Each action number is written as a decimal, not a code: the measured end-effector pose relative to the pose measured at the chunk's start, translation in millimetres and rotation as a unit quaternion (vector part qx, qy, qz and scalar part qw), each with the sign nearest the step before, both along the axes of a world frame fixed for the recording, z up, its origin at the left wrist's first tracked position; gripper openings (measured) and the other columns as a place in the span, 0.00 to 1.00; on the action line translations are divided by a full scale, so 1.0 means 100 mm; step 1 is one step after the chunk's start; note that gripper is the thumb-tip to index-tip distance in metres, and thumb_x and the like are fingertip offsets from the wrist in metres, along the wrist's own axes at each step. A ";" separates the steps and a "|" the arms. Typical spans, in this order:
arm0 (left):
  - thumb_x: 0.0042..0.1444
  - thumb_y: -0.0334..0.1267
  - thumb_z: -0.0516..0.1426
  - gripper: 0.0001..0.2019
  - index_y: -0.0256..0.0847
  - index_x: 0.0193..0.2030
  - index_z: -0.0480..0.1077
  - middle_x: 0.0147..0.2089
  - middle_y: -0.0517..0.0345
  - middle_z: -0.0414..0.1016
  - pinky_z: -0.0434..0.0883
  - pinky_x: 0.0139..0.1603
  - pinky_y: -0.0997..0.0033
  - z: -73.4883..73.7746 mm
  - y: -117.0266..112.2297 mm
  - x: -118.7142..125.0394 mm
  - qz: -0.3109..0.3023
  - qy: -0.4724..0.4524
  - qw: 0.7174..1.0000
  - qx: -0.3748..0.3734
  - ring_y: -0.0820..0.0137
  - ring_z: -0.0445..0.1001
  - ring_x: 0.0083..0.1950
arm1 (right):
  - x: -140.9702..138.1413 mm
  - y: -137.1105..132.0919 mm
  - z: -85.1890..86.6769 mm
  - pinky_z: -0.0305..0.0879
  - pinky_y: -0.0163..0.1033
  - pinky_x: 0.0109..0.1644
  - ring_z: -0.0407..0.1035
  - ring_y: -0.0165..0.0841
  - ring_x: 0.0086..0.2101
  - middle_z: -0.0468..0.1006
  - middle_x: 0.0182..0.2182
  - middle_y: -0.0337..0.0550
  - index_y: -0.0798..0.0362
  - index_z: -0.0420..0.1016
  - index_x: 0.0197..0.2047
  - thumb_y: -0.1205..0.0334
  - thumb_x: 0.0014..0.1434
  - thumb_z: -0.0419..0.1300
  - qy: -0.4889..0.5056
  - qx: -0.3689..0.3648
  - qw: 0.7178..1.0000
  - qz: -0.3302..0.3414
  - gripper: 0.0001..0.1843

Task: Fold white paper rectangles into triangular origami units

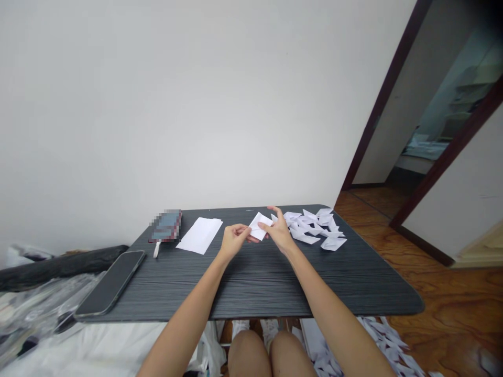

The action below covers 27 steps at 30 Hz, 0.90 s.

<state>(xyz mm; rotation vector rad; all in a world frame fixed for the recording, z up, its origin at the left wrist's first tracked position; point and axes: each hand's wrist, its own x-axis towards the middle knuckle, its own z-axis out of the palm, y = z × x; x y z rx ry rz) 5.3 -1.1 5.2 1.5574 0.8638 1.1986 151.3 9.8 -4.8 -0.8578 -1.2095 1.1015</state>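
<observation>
Above the middle of the dark table, a small piece of folded white paper (258, 226) is held between both hands. My left hand (236, 238) pinches its left corner with thumb and fingers. On the other side, my right hand (278, 230) grips the paper, thumb pressed on its face and index finger raised away. Just beyond my right hand lies a pile of folded white paper pieces (314, 228). To the left of my left hand rests a stack of flat white paper sheets (201, 234).
A black phone (111, 283) lies at the table's (267, 288) left edge. Behind it are a pixelated dark item (167, 226) and a thin white object (156, 250). A white wall stands behind the table. More folded papers (387, 340) lie on the floor at lower right.
</observation>
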 end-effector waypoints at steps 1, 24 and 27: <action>0.48 0.40 0.54 0.11 0.31 0.28 0.66 0.21 0.51 0.74 0.67 0.25 0.72 -0.01 0.02 0.00 -0.001 -0.002 1.000 -0.006 0.65 0.74 0.24 | 0.01 0.00 0.01 0.56 0.29 0.16 0.62 0.26 0.15 0.69 0.17 0.32 0.49 0.47 0.53 0.62 0.43 0.60 0.000 0.002 1.000 0.010 0.36; 0.57 0.39 0.43 0.17 0.35 0.23 0.65 0.20 0.57 0.72 0.66 0.28 0.78 0.01 -0.02 -0.20 -0.034 0.311 0.929 0.197 0.76 0.70 0.21 | 0.18 -0.06 0.11 0.59 0.36 0.36 0.64 0.34 0.37 0.71 0.36 0.45 0.55 0.74 0.29 0.52 0.44 0.58 -0.291 0.104 0.951 -0.012 0.14; 0.56 0.42 0.44 0.19 0.34 0.21 0.65 0.19 0.57 0.72 0.65 0.25 0.79 0.05 -0.07 -0.19 -0.081 0.285 0.943 0.151 0.77 0.69 0.19 | 0.16 -0.11 0.15 0.57 0.33 0.29 0.64 0.30 0.28 0.72 0.25 0.40 0.56 0.73 0.26 0.55 0.45 0.58 -0.293 0.101 0.948 0.073 0.12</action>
